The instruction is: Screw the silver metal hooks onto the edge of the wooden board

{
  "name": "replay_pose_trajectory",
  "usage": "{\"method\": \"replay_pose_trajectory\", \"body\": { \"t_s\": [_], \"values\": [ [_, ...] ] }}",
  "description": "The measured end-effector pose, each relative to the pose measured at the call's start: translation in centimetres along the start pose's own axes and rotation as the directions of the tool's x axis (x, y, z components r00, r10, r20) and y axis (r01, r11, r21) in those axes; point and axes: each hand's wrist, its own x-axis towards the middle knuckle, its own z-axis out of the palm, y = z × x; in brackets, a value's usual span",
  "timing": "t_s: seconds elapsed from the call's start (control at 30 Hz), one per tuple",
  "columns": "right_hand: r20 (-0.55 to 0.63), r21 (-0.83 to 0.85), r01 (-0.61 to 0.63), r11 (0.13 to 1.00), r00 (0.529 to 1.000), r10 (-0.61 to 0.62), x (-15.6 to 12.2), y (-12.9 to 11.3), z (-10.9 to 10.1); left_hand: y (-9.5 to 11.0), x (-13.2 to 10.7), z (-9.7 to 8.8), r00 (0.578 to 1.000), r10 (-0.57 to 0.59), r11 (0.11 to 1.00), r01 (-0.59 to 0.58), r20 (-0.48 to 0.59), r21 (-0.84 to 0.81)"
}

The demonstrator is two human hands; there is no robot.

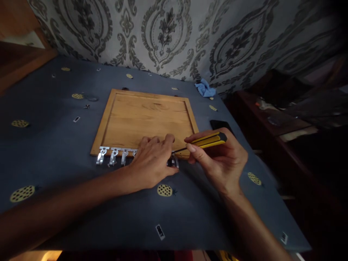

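Observation:
A framed wooden board lies flat on the table, with a row of silver metal hooks along its near edge. My left hand lies over this edge, its fingers bent on the board and its thumb against the rightmost hook, holding it in place. Part of the row is hidden beneath that hand. Between the thumb and fingers of my right hand is a yellow and black screwdriver. Its shaft points left, and its tip reaches the rightmost hook beside my left fingers.
Small screws lie on the blue pineapple-patterned tablecloth, left of the board. A crumpled blue cloth is at the back right. Behind my right hand sits a dark flat object. A patterned curtain hangs along the far side.

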Motion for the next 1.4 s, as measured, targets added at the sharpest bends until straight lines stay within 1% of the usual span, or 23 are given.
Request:
{"method": "replay_pose_trajectory", "body": {
  "t_s": [0.07, 0.17, 0.23, 0.3, 0.37, 0.47, 0.6, 0.77, 0.83, 0.9, 1.0, 1.07, 1.1, 1.17, 1.23, 1.4],
  "values": [
    [0.005, 0.025, -0.031, 0.999, 1.0, 0.031, 0.2, 0.0, -0.1, 0.1, 0.0, -0.2, 1.0, -0.004, 1.0, 0.004, 0.011, -0.001],
    [0.083, 0.049, -0.077, 0.996, 0.994, 0.073, 0.5, -0.1, -0.5, 0.1, 0.0, -0.3, 1.0, -0.002, 1.0, 0.002, 0.015, -0.006],
    [0.131, 0.034, -0.095, 0.995, 0.987, 0.09, 0.6, -0.2, -0.8, 0.1, 0.0, -0.2, 1.0, 0.0, 1.0, 0.0, 0.015, -0.009],
    [0.139, 0.009, -0.101, 0.995, 0.985, 0.098, 0.6, -0.3, -1.0, 0.1, 0.0, -0.1, 1.0, -0.006, 1.0, 0.006, 0.017, -0.01],
    [0.117, -0.003, -0.096, 0.995, 0.989, 0.096, 0.5, -0.2, -1.0, 0.0, 0.0, -0.1, 1.0, -0.002, 1.0, 0.003, 0.014, -0.01],
    [0.055, -0.035, -0.067, 0.997, 0.996, 0.069, 0.3, 0.0, -0.8, -0.1, 0.0, 0.0, 1.0, 0.014, 1.0, -0.014, 0.004, -0.007],
    [-0.043, -0.09, -0.008, 0.996, 0.999, 0.004, 0.1, 0.3, -0.3, 0.0, 0.0, 0.0, 1.0, -0.008, 1.0, 0.008, 0.02, 0.008],
    [-0.07, -0.133, 0.008, 0.991, 0.997, -0.018, -0.4, 0.7, 0.0, 0.1, 0.0, -0.1, 1.0, -0.004, 1.0, 0.004, 0.018, 0.003],
    [-0.114, -0.123, 0.036, 0.992, 0.992, -0.05, -0.5, 0.7, 0.1, 0.1, 0.0, -0.2, 1.0, -0.008, 1.0, 0.008, 0.029, -0.002],
    [-0.224, -0.083, 0.093, 0.992, 0.968, -0.11, -0.5, 0.5, 0.3, 0.1, 0.0, -0.3, 0.999, -0.009, 1.0, 0.01, 0.038, -0.014],
    [-0.416, -0.039, 0.192, 0.981, 0.889, -0.191, -0.2, 0.1, 0.5, 0.2, 0.0, -0.5, 0.998, -0.014, 0.999, 0.016, 0.054, -0.034],
    [-0.478, -0.035, 0.237, 0.971, 0.849, -0.224, 0.1, -0.1, 0.5, 0.2, 0.0, -0.5, 0.997, -0.023, 0.999, 0.026, 0.074, -0.04],
    [-0.486, -0.035, 0.243, 0.969, 0.844, -0.229, 0.2, -0.1, 0.5, 0.2, 0.0, -0.6, 0.996, -0.028, 0.999, 0.032, 0.084, -0.043],
    [-0.475, -0.033, 0.228, 0.973, 0.853, -0.216, 0.3, 0.1, 0.5, 0.2, 0.0, -0.6, 0.996, -0.03, 0.998, 0.034, 0.087, -0.05],
    [-0.446, -0.043, 0.188, 0.981, 0.875, -0.187, 0.2, 0.2, 0.5, 0.2, 0.0, -0.5, 0.997, -0.025, 0.998, 0.029, 0.071, -0.057],
    [-0.343, -0.117, 0.131, 0.984, 0.925, -0.164, -0.3, 0.4, 0.6, 0.0, 0.0, -0.2, 0.999, -0.01, 0.999, 0.013, 0.045, -0.052]
  ]
}}
